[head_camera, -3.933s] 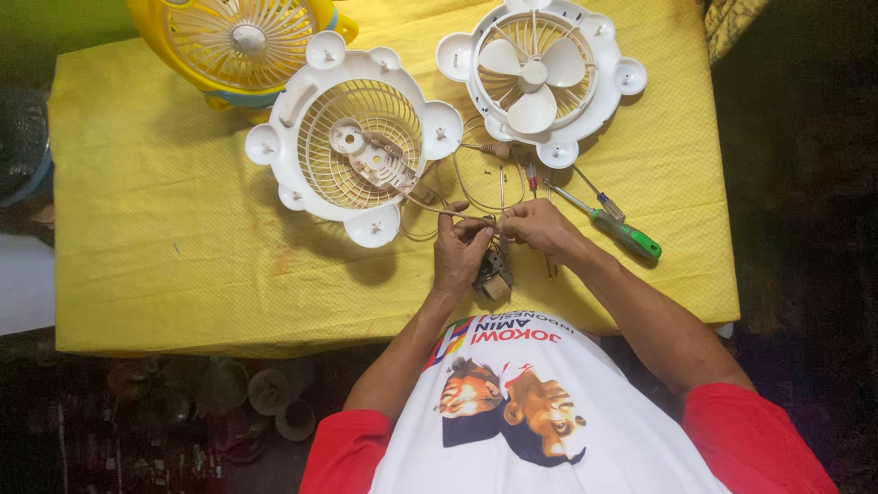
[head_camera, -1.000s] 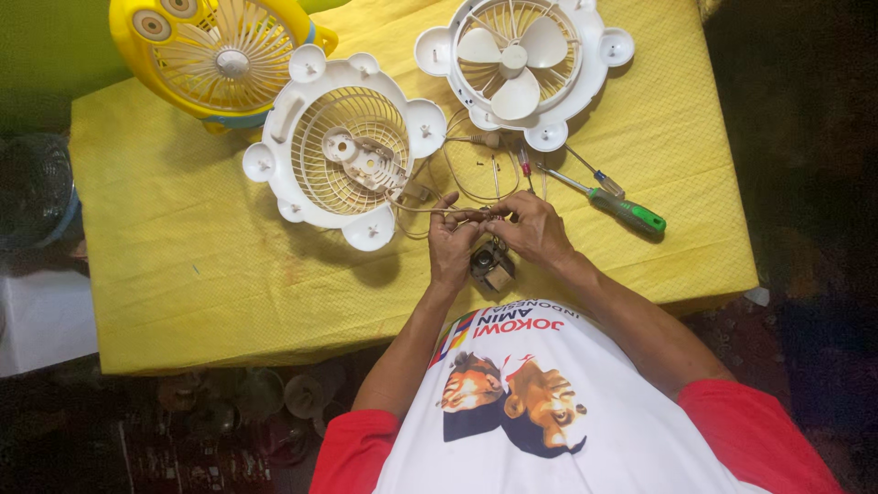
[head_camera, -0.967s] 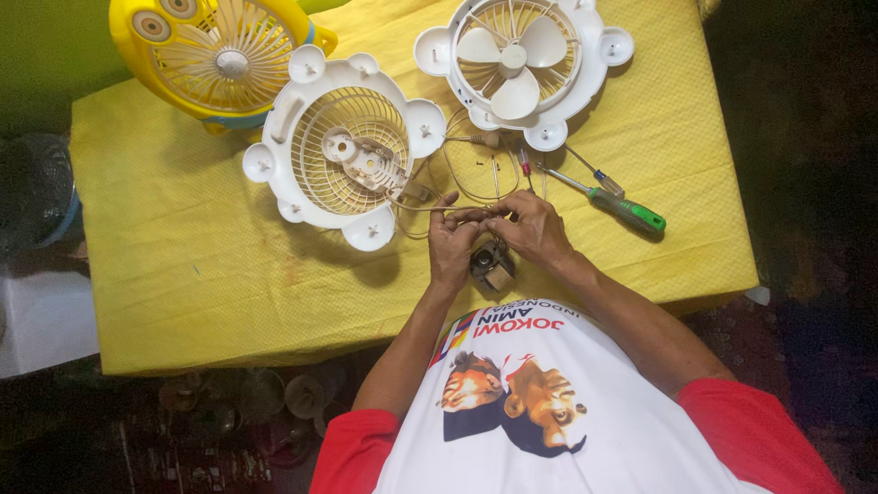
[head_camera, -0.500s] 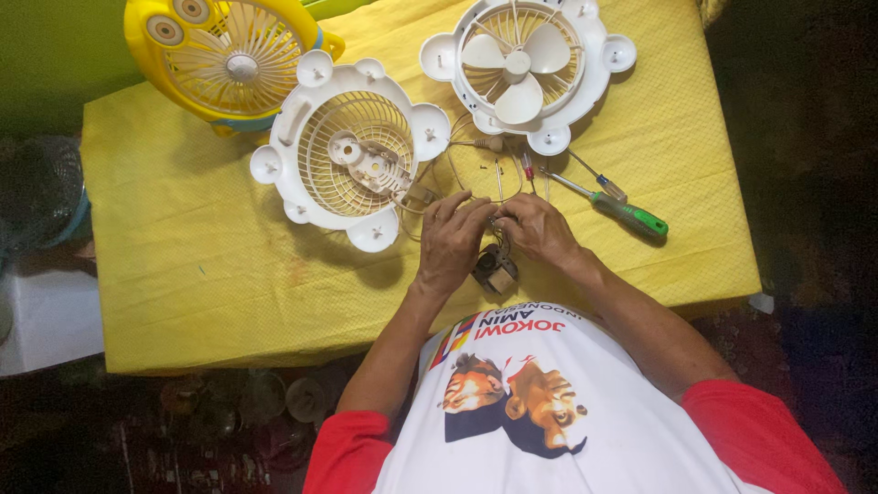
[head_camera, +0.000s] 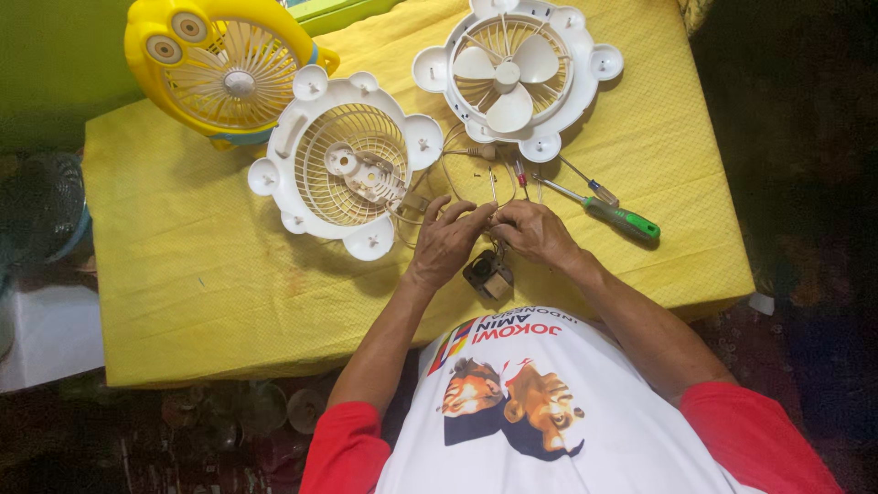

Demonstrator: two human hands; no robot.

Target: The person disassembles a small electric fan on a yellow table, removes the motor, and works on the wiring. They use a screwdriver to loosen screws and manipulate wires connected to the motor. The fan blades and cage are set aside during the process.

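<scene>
I see left hand point(head_camera: 445, 245) and right hand point(head_camera: 533, 233) meeting over thin wires point(head_camera: 495, 194) near the desk point(head_camera: 183, 274) front edge, fingers of both pinched together on the wires, small motor point(head_camera: 487, 274) just below, white fan grille point(head_camera: 347, 174) left, green screwdriver point(head_camera: 611, 212) right.

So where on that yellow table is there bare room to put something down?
The widest bare stretch of the yellow cloth lies left of the left hand, below the white fan grille. A smaller patch sits right of the green screwdriver. It is crowded around both hands, right hand included: wires, the small motor and fan housing.
</scene>
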